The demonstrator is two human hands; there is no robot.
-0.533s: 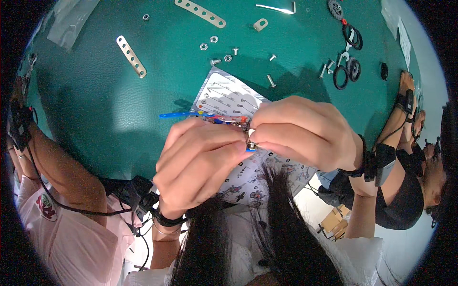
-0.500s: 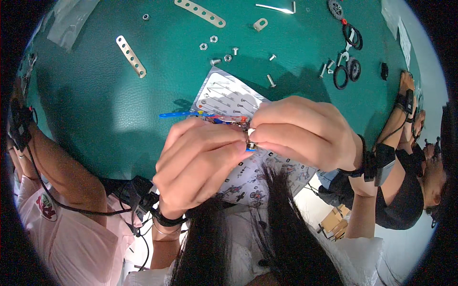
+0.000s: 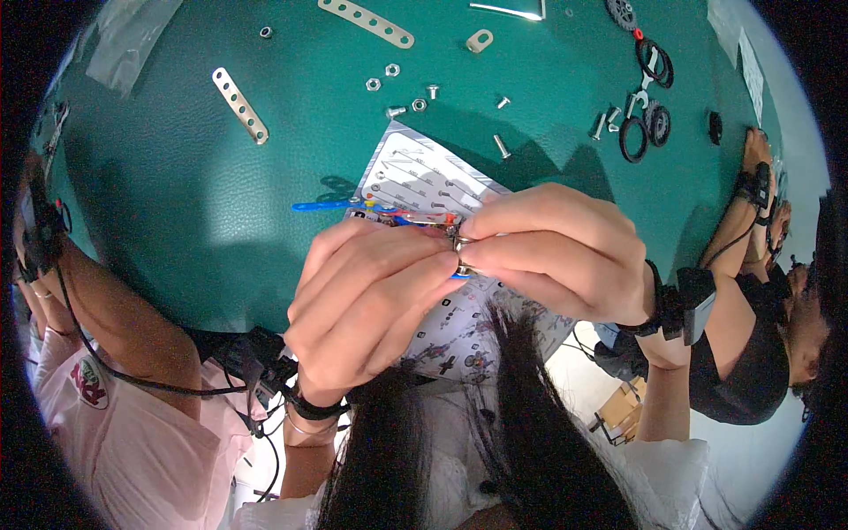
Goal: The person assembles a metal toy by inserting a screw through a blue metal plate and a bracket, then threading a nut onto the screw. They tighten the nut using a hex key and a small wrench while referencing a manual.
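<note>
My left hand (image 3: 371, 300) and my right hand (image 3: 556, 252) meet close under the camera, fingertips pinched together on a small metal part (image 3: 459, 247) between them. A thin blue tool (image 3: 322, 206) sticks out to the left from the fingers, over a printed instruction sheet (image 3: 420, 177) lying on the green table (image 3: 203, 194). Most of the small part is hidden by my fingers. Dark hair hangs into the lower part of the view.
Perforated metal strips (image 3: 238, 104) (image 3: 367, 22), loose nuts and screws (image 3: 389, 75), a small bracket (image 3: 479, 40) and black rubber rings and wheels (image 3: 649, 124) lie on the far table. A person in pink sits at left (image 3: 106, 415), another person's arm rests at right (image 3: 751, 203).
</note>
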